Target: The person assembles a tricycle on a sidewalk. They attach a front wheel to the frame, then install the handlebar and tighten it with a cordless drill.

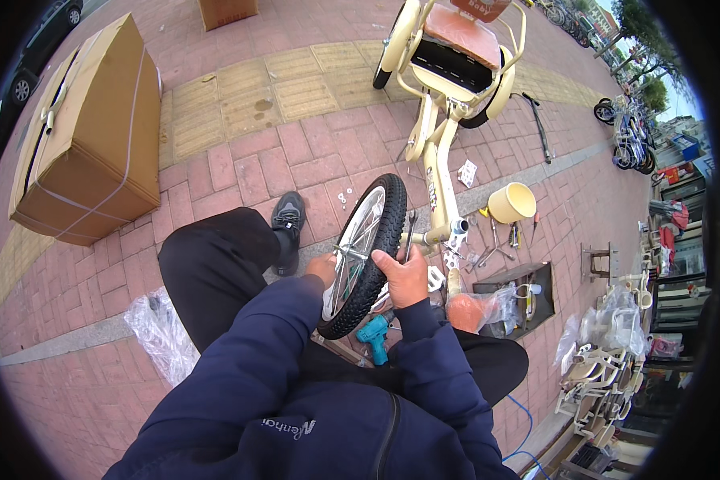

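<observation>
A small spoked wheel [391, 210] with a knobbly black tyre stands tilted between my knees. Its axle sticks out through the hub. My left hand [323, 270] is closed at the left side of the wheel, by the axle end; some of its fingers are hidden. On the other side, my right hand [406, 278] grips a dark wrench [410, 230] that points upward, its thumb by the tyre and hub. Just beyond lies the cream tricycle frame [440, 172], its front end bare of a wheel. Beneath my right hand is a teal power drill [374, 339].
A large cardboard box [96, 144] stands at the left. A cream bucket [512, 202], loose hand tools [496, 244] and an open toolbox [542, 300] lie to the right. Clear plastic wrap [162, 332] is by my left leg. Several white washers [343, 196] dot the paving.
</observation>
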The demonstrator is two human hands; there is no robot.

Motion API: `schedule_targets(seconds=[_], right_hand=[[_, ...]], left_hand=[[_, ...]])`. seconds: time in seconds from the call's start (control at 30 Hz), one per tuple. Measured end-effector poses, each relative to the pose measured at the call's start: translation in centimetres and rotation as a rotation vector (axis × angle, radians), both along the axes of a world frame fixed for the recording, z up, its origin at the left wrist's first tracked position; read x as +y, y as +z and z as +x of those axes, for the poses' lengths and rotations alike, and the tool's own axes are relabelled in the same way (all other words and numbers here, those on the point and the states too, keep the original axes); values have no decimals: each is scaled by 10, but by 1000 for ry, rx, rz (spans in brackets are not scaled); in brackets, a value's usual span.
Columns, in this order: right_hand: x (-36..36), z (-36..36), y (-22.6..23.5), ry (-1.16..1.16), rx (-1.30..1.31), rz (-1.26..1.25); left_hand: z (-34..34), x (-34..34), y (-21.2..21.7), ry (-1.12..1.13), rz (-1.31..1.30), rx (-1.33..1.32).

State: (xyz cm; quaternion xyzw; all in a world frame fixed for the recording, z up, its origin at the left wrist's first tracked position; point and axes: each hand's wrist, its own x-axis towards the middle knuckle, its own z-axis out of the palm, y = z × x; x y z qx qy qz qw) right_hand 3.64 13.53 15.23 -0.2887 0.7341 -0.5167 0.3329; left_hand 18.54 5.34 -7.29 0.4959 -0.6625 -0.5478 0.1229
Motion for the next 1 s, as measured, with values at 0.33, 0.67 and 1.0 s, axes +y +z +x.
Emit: schedule_targets(seconds=[0.33, 0.67, 1.0], right_hand=[[-3, 1, -8, 12, 0, 1], [-1, 1, -7, 100, 58, 26], [30, -11, -75, -108, -291, 34]], left_hand=[[-12, 11, 11, 180, -46, -44], [-18, -33, 22, -452, -249, -421], [-1, -40, 11, -91, 132, -103]])
